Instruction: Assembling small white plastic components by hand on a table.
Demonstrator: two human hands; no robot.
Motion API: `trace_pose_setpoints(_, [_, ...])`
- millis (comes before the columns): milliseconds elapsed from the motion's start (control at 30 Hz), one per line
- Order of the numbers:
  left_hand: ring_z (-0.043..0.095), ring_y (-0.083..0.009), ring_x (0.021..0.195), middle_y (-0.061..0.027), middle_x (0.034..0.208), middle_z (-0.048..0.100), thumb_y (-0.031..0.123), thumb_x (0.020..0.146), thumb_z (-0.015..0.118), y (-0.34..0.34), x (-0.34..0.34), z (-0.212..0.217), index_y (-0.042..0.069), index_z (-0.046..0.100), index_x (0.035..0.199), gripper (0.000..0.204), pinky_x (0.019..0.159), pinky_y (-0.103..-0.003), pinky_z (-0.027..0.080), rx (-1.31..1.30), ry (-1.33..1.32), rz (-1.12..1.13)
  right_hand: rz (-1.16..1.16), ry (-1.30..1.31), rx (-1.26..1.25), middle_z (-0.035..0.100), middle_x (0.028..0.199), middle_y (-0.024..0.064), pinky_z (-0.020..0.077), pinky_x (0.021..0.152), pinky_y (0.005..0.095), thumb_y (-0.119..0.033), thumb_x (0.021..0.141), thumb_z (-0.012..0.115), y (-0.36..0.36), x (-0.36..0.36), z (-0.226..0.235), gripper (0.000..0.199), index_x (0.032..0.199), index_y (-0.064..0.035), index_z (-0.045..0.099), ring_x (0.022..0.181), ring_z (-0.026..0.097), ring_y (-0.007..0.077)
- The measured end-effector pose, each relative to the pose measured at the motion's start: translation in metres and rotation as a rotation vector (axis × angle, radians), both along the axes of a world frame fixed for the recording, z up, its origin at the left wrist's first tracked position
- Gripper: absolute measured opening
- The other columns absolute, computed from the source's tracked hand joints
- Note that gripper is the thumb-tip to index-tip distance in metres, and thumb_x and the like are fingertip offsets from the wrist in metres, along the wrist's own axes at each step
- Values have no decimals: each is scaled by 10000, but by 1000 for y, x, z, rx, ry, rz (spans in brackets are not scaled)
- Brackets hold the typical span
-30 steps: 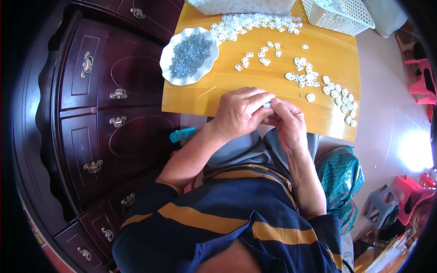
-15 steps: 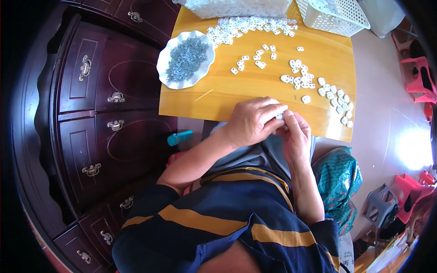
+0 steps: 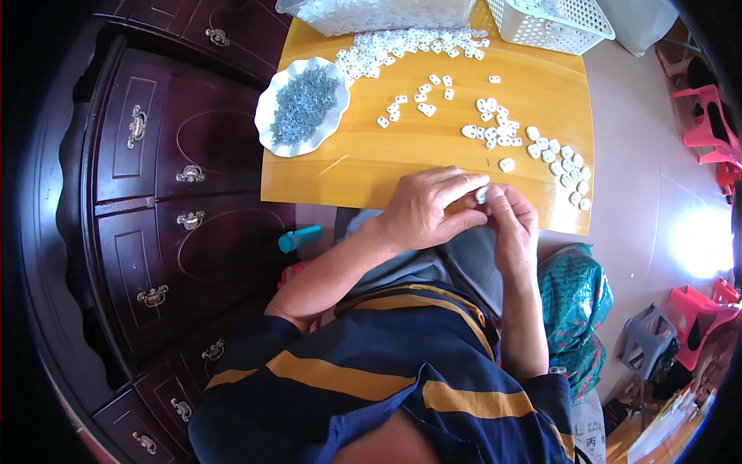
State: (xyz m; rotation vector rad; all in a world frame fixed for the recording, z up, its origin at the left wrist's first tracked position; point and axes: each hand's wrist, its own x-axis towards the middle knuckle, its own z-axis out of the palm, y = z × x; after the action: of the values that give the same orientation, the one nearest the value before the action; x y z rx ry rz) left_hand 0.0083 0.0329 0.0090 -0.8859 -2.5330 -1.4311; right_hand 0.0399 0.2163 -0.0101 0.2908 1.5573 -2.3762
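Above the table's near edge, my right hand (image 3: 512,224) pinches a small white plastic piece (image 3: 482,195) between thumb and forefinger. My left hand (image 3: 429,209) is close beside it, back of the hand up. Its thumb and forefinger are apart, with the forefinger tip at the piece; whether they touch is hard to tell. Single white pieces with dark holes (image 3: 495,135) lie in a loose cluster beyond my hands. To their right is a group of thicker, rounded white pieces (image 3: 566,165). One lone piece (image 3: 506,165) rests just ahead of my right hand.
A scalloped white dish (image 3: 267,116) of small grey metal screws or pins stands on the table's left (image 3: 309,182). At the back are a heap of white pieces (image 3: 371,52), a clear tub (image 3: 379,17) and a perforated white basket (image 3: 553,35). Dark drawers (image 3: 147,255) flank the left.
My left thumb and forefinger have spread away from the white piece, which stays in my right fingers and is turned. The table has shifted slightly left in view.
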Motion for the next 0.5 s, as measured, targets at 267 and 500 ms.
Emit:
trace_pose_setpoints(267, [670, -335, 846, -118, 970, 667, 128, 893, 731, -10, -18, -10, 79, 675, 1249, 364, 718, -420, 554, -271, 39, 151, -92, 232, 1145, 680, 697, 140, 525, 640, 334, -235, 964, 694, 57, -21, 13, 246, 916, 4, 729, 628, 658, 196])
trace_pose_setpoints(500, [693, -306, 905, -105, 1090, 673, 168, 903, 728, 10, -35, -17, 151, 671, 1327, 428, 741, -415, 576, -422, 98, 100, -166, 239, 1394, 686, 699, 135, 531, 628, 381, -233, 939, 715, 69, -30, 12, 198, 887, -46, 678, 627, 678, 275])
